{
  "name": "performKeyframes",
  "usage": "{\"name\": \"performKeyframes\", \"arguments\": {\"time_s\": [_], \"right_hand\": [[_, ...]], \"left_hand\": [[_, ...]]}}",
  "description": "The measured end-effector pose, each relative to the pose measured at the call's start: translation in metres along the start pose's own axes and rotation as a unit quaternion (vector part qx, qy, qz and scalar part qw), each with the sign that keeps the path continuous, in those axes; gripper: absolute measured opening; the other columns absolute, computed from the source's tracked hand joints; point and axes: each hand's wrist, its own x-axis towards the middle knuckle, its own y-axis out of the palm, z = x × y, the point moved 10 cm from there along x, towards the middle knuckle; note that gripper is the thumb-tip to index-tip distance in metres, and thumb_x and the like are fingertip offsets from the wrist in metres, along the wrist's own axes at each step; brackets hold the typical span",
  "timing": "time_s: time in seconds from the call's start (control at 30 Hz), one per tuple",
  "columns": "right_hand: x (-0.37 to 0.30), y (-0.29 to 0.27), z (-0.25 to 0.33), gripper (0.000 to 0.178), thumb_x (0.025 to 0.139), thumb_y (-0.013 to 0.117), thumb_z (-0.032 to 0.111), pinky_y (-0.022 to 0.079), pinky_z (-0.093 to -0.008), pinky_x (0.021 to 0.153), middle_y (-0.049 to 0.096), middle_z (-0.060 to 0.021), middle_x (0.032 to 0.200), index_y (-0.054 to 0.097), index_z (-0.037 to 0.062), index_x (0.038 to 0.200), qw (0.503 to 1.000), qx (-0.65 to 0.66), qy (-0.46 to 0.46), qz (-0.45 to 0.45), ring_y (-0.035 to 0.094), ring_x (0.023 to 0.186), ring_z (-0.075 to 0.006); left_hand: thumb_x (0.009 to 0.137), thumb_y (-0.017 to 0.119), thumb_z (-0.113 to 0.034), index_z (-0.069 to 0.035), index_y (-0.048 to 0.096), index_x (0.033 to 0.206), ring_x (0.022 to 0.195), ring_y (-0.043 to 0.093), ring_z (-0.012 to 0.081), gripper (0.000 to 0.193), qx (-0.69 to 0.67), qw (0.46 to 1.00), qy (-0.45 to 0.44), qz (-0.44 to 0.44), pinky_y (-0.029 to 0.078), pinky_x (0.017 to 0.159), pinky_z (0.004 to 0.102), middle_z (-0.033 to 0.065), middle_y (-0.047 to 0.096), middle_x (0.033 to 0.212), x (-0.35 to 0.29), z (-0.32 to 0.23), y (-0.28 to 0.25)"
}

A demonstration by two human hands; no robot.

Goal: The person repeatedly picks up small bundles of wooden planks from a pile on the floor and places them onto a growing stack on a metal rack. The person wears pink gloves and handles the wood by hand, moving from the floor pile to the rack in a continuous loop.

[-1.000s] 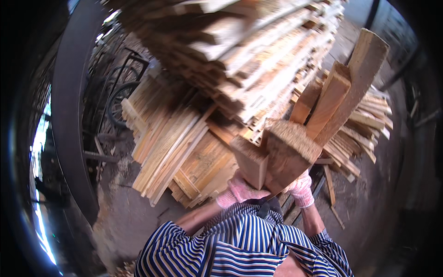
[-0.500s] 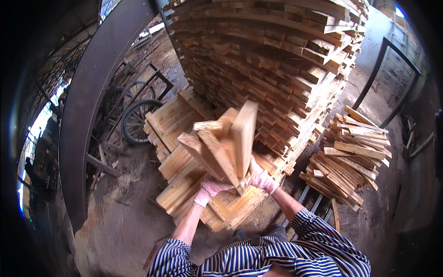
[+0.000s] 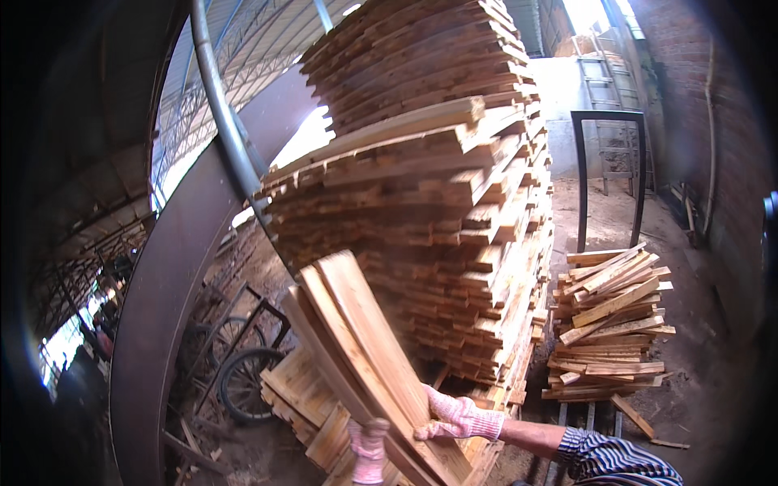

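In the head view, at least three boards (image 3: 377, 324) slant upward at six o'clock, the right hand's (image 3: 460, 415) fingers gripping their right edge, the left hand (image 3: 369, 449) beside their left, its closure too blurred to tell. Holding them well calls for even squeezing and clearance from the one tall stack (image 3: 389, 194) at twelve. One loose pile (image 3: 612, 324) lies toward four.

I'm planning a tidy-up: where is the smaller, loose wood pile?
The loose pile sits at right in the head view, beside the tall stack and in front of the black frame.
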Motion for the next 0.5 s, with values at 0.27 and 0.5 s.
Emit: {"name": "performKeyframes", "arguments": {"time_s": [0.27, 0.5], "right_hand": [[0.086, -0.124, 0.298, 0.058, 0.095, 0.054, 0.035, 0.047, -0.0299, 0.054, 0.050, -0.0391, 0.123, 0.039, 0.0188, 0.149, 0.769, -0.482, -0.341, -0.246, 0.061, 0.090, -0.0271], [0.252, -0.378, 0.429, 0.060, 0.098, 0.047, 0.049, 0.054, -0.0528, 0.085, 0.056, -0.0331, 0.133, 0.050, 0.0101, 0.143, 0.838, -0.361, 0.004, -0.409, 0.066, 0.108, -0.0462]], "left_hand": [[0.100, 0.036, -0.066, -0.001, 0.045, 0.143, 0.122, 0.059, 0.0258, 0.078, 0.331, 0.886, 0.293, 0.143, 0.049, 0.102, 0.0391, 0.0153, 0.060, 0.132, 0.057, -0.488, 0.269], [0.100, 0.047, -0.021, -0.004, 0.040, 0.148, 0.095, 0.058, 0.0132, 0.051, 0.152, 0.913, 0.305, 0.224, 0.049, 0.073, 0.0256, 0.0135, 0.058, 0.131, 0.236, -0.714, 0.431]]}}
